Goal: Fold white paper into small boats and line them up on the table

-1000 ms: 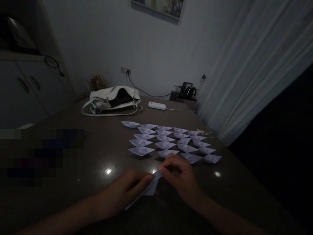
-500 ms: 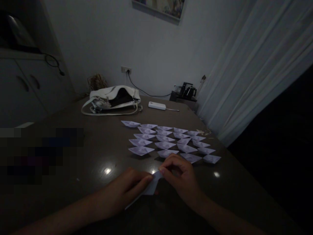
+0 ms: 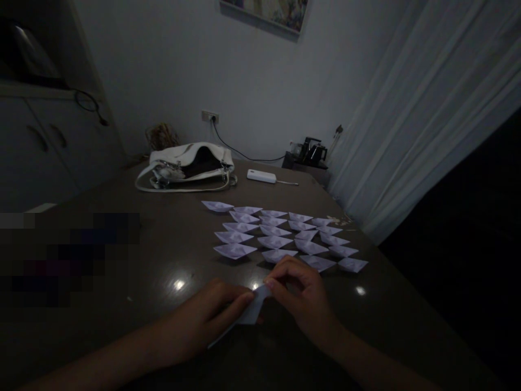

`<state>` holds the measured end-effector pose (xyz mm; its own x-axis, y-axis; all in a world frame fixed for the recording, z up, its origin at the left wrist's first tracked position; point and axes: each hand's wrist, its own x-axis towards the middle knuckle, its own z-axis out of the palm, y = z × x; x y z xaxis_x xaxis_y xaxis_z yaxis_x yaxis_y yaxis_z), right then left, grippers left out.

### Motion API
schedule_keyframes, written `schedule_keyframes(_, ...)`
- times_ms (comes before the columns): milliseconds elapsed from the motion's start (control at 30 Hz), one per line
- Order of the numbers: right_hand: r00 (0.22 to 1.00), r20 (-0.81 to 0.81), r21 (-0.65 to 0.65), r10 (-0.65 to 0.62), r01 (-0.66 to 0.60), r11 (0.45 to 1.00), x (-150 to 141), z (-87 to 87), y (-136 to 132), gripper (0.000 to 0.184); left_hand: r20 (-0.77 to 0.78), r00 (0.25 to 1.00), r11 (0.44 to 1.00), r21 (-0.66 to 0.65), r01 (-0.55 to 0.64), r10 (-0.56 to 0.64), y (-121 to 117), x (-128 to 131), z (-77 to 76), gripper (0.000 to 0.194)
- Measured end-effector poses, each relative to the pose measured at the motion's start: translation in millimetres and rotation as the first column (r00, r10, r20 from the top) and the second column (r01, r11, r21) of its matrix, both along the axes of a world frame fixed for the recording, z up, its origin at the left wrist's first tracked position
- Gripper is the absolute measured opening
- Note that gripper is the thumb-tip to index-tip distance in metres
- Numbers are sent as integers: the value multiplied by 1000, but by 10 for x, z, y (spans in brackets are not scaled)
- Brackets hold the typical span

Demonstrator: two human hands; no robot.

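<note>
A folded sheet of white paper (image 3: 251,312) is held between my two hands, low over the near part of the table. My left hand (image 3: 214,309) grips it from the left, thumb on top, and covers much of it. The thumb and fingers of my right hand (image 3: 299,288) pinch the paper's upper right corner. Just beyond my hands, several white paper boats (image 3: 274,243) stand in rows. My right hand's knuckles overlap the nearest boats in the view.
A white handbag (image 3: 189,163) lies at the back left of the dark table (image 3: 175,217). Right of it is a white power bank (image 3: 261,176) with a short cable. A black kettle (image 3: 315,153) stands beyond the far edge, and a pale curtain (image 3: 402,108) hangs at the right.
</note>
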<state>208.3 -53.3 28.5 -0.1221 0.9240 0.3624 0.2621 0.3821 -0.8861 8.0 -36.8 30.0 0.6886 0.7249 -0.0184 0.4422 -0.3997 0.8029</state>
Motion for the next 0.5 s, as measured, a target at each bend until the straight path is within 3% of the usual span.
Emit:
schedule_keyframes(100,1000,-16,0,2,-2,1000,18,0,17,10,1,1000,1000,6,-25,25,5,-16,-16,54)
schedule_keyframes(267,993,-65,59,-97,100,993,109,2,106,10,5,1000,997,-69,17,-16,13,-45,-37,47)
schedule_keyframes(500,995,-80,49,-66,70,996,157,4,131,10,-16,1000,998,-69,-5,4,12,-35,-9,45)
